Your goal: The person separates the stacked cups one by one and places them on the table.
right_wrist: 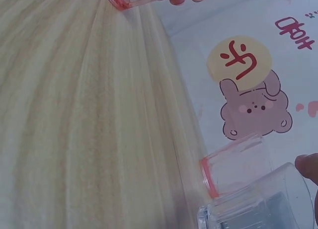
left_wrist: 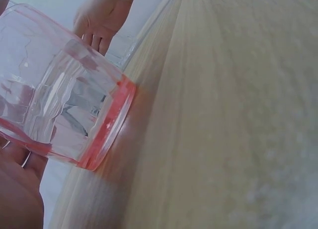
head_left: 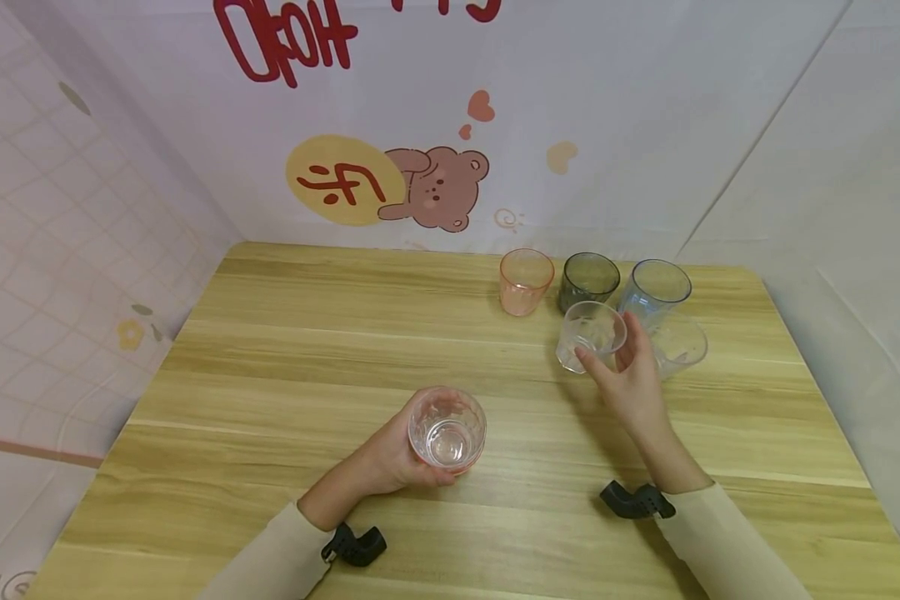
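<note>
In the head view my left hand [head_left: 392, 457] grips a stack of tumblers over the front middle of the table. The inner one is a clear tumbler [head_left: 447, 440]; around it is a pink tumbler [left_wrist: 113, 122] with a red base, tilted in the left wrist view. Farther right, my right hand [head_left: 633, 385] holds another clear tumbler [head_left: 591, 335] between thumb and fingers. Its base shows close over the table edge in the right wrist view. Just behind the right fingers is one more clear tumbler [head_left: 682, 340], partly covered by the hand.
Along the back right stand a pink tumbler [head_left: 526, 283], a dark grey tumbler [head_left: 589, 279] and a blue tumbler [head_left: 657, 287]. The wooden table [head_left: 307, 333] meets a white printed backdrop [head_left: 630, 100] at its far edge. More sheeting hangs at both sides.
</note>
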`<action>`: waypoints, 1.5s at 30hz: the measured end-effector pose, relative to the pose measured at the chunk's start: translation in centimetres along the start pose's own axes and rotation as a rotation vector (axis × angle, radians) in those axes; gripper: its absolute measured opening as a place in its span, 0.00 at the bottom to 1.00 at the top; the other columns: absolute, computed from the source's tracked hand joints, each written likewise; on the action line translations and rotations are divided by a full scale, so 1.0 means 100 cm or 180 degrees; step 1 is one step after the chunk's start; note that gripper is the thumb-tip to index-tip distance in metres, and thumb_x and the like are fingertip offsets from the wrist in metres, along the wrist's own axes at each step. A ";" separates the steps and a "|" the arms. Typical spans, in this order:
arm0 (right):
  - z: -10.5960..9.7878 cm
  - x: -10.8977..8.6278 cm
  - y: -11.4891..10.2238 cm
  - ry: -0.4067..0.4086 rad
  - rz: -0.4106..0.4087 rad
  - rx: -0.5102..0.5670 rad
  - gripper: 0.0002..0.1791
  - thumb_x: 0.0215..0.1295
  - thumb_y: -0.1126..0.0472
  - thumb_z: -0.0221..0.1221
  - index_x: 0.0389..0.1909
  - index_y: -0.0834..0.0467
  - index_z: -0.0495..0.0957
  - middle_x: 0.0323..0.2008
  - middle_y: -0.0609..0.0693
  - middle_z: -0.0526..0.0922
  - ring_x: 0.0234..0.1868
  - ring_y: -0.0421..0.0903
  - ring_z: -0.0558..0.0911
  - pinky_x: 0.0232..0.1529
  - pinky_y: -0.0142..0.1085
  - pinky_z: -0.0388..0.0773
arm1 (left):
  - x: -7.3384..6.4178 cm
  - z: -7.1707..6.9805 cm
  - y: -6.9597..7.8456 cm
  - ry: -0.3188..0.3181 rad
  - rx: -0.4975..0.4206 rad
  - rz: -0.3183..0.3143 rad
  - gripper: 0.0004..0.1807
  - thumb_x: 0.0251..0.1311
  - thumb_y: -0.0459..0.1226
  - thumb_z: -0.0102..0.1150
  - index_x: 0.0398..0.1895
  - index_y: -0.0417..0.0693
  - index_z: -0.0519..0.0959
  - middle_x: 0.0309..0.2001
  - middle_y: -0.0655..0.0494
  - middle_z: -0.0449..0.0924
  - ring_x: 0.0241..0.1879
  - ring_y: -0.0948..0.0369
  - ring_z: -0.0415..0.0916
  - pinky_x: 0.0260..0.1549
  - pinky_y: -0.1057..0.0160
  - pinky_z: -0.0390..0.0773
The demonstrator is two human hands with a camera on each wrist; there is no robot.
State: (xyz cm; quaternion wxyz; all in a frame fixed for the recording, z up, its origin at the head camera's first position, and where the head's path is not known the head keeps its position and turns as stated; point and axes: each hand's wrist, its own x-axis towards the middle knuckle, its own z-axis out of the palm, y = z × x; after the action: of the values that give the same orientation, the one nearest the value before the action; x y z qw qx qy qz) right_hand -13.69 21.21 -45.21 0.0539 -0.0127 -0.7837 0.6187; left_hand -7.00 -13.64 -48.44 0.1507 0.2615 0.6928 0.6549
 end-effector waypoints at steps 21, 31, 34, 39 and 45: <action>-0.005 -0.007 -0.017 0.0105 -0.0285 -0.0152 0.51 0.71 0.70 0.68 0.85 0.68 0.47 0.86 0.66 0.52 0.88 0.57 0.52 0.86 0.54 0.51 | 0.000 -0.001 -0.001 -0.0009 0.0036 0.0010 0.54 0.45 0.25 0.84 0.76 0.41 0.63 0.72 0.40 0.72 0.69 0.57 0.75 0.71 0.64 0.74; -0.007 -0.012 -0.026 0.0152 -0.0349 -0.0310 0.51 0.70 0.68 0.69 0.85 0.66 0.49 0.86 0.63 0.53 0.87 0.58 0.53 0.85 0.46 0.54 | -0.001 -0.001 -0.001 -0.0010 0.0007 -0.0013 0.54 0.45 0.25 0.84 0.76 0.40 0.62 0.72 0.40 0.72 0.69 0.57 0.75 0.71 0.64 0.74; -0.007 -0.013 -0.029 0.0166 -0.0421 -0.0322 0.50 0.70 0.69 0.69 0.85 0.65 0.50 0.86 0.62 0.54 0.87 0.57 0.53 0.84 0.34 0.55 | -0.001 -0.001 0.000 -0.0016 -0.0012 -0.0030 0.54 0.45 0.25 0.84 0.77 0.41 0.62 0.72 0.40 0.72 0.69 0.56 0.75 0.71 0.64 0.74; -0.007 -0.018 -0.036 0.0145 -0.0506 -0.0278 0.50 0.69 0.70 0.69 0.85 0.64 0.52 0.86 0.61 0.56 0.87 0.57 0.55 0.79 0.23 0.58 | 0.000 -0.001 0.000 0.0003 -0.0010 -0.0045 0.54 0.45 0.24 0.83 0.76 0.39 0.63 0.71 0.39 0.73 0.69 0.56 0.75 0.71 0.65 0.73; -0.005 -0.025 -0.044 -0.0019 -0.0626 -0.0211 0.50 0.68 0.73 0.69 0.86 0.62 0.53 0.85 0.60 0.58 0.86 0.59 0.57 0.82 0.30 0.61 | -0.001 -0.001 0.001 0.0008 -0.0011 -0.0003 0.54 0.44 0.24 0.83 0.76 0.39 0.62 0.71 0.38 0.73 0.69 0.57 0.75 0.71 0.66 0.73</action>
State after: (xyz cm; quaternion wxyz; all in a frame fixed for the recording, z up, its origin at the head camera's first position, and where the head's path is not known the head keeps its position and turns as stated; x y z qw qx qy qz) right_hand -10.98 20.46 -41.00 0.1116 0.0643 -0.8013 0.5842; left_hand -6.93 -13.74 -48.32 0.1506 0.2601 0.6920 0.6564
